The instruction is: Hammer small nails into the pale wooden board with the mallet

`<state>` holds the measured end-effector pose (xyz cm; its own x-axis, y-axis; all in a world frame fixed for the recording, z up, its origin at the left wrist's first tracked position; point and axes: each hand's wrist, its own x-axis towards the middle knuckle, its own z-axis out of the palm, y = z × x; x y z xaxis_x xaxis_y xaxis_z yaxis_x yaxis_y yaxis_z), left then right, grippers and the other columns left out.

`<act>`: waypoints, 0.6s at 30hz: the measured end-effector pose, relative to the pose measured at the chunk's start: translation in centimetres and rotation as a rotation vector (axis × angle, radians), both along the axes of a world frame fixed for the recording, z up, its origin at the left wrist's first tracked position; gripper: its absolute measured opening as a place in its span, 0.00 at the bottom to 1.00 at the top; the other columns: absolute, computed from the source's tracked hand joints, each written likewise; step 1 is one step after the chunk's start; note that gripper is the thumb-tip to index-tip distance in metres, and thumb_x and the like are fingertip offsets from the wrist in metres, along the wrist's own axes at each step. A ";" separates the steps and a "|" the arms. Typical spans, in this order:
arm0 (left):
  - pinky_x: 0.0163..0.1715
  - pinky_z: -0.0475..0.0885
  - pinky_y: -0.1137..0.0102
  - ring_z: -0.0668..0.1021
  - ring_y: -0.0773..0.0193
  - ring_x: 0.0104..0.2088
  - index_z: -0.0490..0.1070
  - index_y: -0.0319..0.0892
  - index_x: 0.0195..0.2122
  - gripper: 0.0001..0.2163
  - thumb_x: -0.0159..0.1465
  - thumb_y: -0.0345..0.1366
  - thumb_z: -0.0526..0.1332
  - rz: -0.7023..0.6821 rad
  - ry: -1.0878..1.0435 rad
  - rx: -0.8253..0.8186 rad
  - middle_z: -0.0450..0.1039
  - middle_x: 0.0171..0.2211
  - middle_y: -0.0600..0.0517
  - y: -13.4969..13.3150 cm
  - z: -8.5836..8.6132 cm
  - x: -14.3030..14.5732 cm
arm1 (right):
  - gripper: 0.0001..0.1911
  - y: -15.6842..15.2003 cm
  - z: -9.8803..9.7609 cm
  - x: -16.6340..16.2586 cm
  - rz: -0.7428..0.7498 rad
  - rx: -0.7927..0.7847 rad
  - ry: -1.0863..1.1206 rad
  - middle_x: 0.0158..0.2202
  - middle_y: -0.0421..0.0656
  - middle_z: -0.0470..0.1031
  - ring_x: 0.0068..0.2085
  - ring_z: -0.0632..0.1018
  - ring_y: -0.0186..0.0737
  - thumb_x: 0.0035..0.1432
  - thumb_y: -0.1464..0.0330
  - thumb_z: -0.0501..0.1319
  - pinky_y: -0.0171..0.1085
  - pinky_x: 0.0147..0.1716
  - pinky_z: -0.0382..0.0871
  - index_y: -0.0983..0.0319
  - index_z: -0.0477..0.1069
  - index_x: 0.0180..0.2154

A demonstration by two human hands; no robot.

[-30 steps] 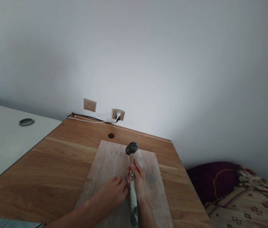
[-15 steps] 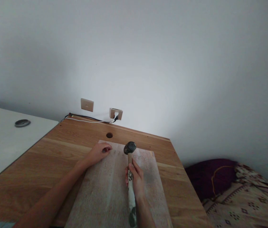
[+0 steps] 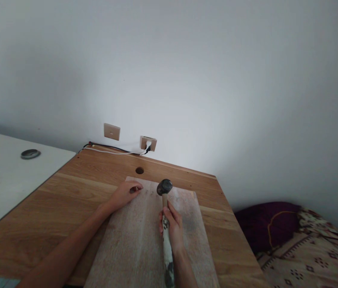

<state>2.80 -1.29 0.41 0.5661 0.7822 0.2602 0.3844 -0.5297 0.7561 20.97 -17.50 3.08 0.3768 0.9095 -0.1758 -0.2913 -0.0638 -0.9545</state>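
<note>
My right hand (image 3: 171, 227) is wrapped round the pale wooden handle of a hammer (image 3: 165, 224). Its dark metal head points away from me and sits low over a pale wooden board (image 3: 133, 248). The board lies on a brown wooden table (image 3: 67, 208). At the board's far left corner my left hand (image 3: 125, 193) rests with its fingertips pinched together. What they hold is too small to make out. A row of tiny dark marks runs along the board's far edge between my two hands.
A round hole (image 3: 139, 170) is cut in the table behind the board. A white cable (image 3: 112, 152) runs along the back edge to a wall socket (image 3: 148, 143). A white table (image 3: 4, 172) stands at the left, a patterned bed (image 3: 307, 256) at the right.
My left hand has gone from beside my right hand near the board's middle to its far left corner, and has stayed there. The hammer has hardly moved.
</note>
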 end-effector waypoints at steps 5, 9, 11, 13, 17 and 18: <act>0.44 0.73 0.68 0.80 0.60 0.39 0.79 0.42 0.39 0.09 0.64 0.33 0.59 0.013 0.014 0.027 0.82 0.40 0.48 -0.1 0.0 0.0 | 0.25 0.0 -0.1 0.0 0.015 0.002 -0.024 0.21 0.35 0.69 0.13 0.64 0.29 0.49 0.48 0.70 0.30 0.10 0.57 0.62 0.75 0.36; 0.45 0.72 0.67 0.79 0.60 0.40 0.79 0.42 0.38 0.08 0.64 0.32 0.59 -0.010 0.042 0.049 0.81 0.40 0.48 -0.2 0.2 -0.1 | 0.24 0.0 -0.5 0.2 0.029 0.011 -0.040 0.22 0.35 0.70 0.14 0.65 0.28 0.51 0.48 0.69 0.29 0.10 0.58 0.62 0.75 0.38; 0.45 0.72 0.67 0.79 0.60 0.41 0.79 0.42 0.38 0.08 0.64 0.32 0.59 -0.022 0.050 0.067 0.81 0.40 0.48 -0.2 0.1 0.0 | 0.25 0.0 -0.8 0.2 0.043 0.011 -0.049 0.23 0.35 0.71 0.14 0.65 0.28 0.53 0.48 0.69 0.29 0.10 0.58 0.62 0.75 0.40; 0.44 0.72 0.68 0.79 0.60 0.40 0.79 0.42 0.37 0.07 0.64 0.33 0.60 -0.024 0.056 0.070 0.80 0.40 0.48 -0.1 0.0 0.0 | 0.25 0.0 -0.9 0.2 0.050 0.014 -0.061 0.23 0.35 0.70 0.14 0.65 0.28 0.52 0.48 0.69 0.29 0.10 0.57 0.63 0.75 0.40; 0.45 0.72 0.67 0.79 0.59 0.39 0.79 0.42 0.38 0.06 0.63 0.33 0.62 -0.004 0.075 0.048 0.81 0.39 0.48 0.0 -0.1 0.2 | 0.27 0.0 -0.7 -0.3 0.087 0.018 -0.092 0.22 0.35 0.70 0.13 0.65 0.28 0.52 0.47 0.69 0.29 0.10 0.58 0.63 0.75 0.40; 0.45 0.72 0.66 0.80 0.59 0.39 0.78 0.42 0.39 0.07 0.62 0.32 0.62 0.006 0.072 0.036 0.81 0.39 0.48 0.1 -0.1 0.2 | 0.26 0.0 -0.5 -0.5 0.109 0.024 -0.107 0.22 0.35 0.70 0.13 0.65 0.28 0.53 0.47 0.68 0.29 0.10 0.58 0.63 0.75 0.41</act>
